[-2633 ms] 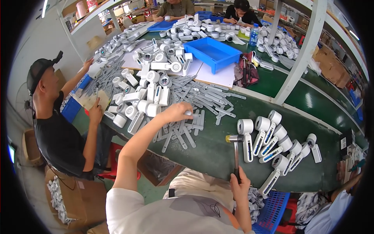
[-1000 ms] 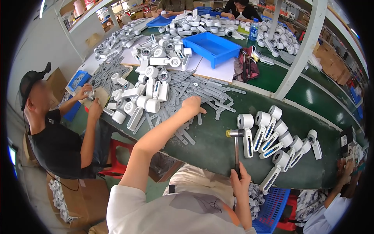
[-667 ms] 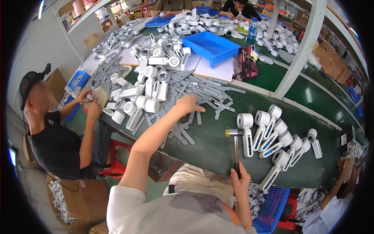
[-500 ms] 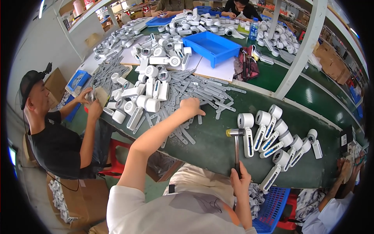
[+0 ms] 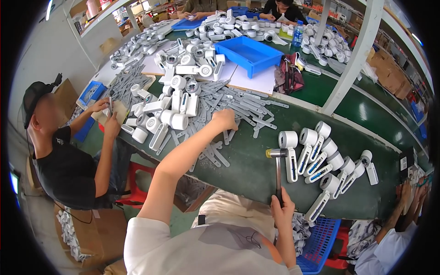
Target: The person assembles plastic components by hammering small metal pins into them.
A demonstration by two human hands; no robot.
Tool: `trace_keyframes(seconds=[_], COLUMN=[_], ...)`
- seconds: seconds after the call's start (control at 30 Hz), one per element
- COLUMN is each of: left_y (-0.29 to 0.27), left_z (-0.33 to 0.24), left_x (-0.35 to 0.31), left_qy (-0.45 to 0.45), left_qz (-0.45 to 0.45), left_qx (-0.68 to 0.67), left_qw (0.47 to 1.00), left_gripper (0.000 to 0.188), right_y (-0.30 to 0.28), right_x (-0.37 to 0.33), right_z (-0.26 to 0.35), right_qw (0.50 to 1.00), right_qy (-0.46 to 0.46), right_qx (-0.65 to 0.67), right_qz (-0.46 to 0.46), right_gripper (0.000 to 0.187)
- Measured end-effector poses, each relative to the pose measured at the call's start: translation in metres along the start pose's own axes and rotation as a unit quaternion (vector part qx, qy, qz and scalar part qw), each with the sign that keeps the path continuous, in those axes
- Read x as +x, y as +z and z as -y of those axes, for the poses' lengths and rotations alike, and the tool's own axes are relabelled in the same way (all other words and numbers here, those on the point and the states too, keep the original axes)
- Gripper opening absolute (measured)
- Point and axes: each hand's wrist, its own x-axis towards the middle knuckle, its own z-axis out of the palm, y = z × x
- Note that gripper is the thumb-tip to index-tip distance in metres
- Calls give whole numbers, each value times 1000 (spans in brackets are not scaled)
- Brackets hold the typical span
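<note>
My left hand (image 5: pixel 224 120) reaches into a heap of flat grey plastic strips (image 5: pixel 250 106) at the middle of the table, its fingers curled down among them. Whether a strip is between those fingertips is hidden by the hand. In my right hand (image 5: pixel 283 208), near the table's front edge, is a hammer (image 5: pixel 278 172), gripped by its dark handle with the head up. That head has a yellowish face on one side. Beyond and to the right of it lie several white handheld devices (image 5: pixel 305 156) with round heads and slotted handles.
A larger pile of white devices (image 5: pixel 176 98) borders the strips on the left. An empty blue tray (image 5: pixel 250 57) stands behind, near a white post (image 5: pixel 355 59). A co-worker (image 5: pixel 64 151) sits at left handling small parts. A blue basket (image 5: pixel 323 243) is below the table edge.
My left hand has shifted slightly up and stays over the strips, some of which have moved beneath it. My right hand keeps the hammer nearly still. The co-worker's hands at left have moved a little.
</note>
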Motion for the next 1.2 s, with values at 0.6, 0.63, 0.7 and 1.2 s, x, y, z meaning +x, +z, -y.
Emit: trace_keyframes(seconds=[0.6, 0.63, 0.7, 1.2], left_y=[-1, -8, -23, 15], left_z=[30, 27, 22, 59], left_x=[10, 1, -18, -42], left_qy=[72, 72, 89, 81], left_qz=[35, 35, 10, 33], left_qx=[-797, -797, -787, -108], left_qw=[598, 598, 610, 990], left_gripper=[18, 18, 18, 58], right_y=[0, 0, -1, 1], right_x=[0, 0, 0, 1], right_z=[9, 9, 9, 4], right_qw=[999, 999, 999, 1000], right_qy=[39, 40, 42, 25], right_qx=[5, 6, 10, 8], right_qz=[-1, -1, -5, 0], right_gripper=[39, 39, 39, 40])
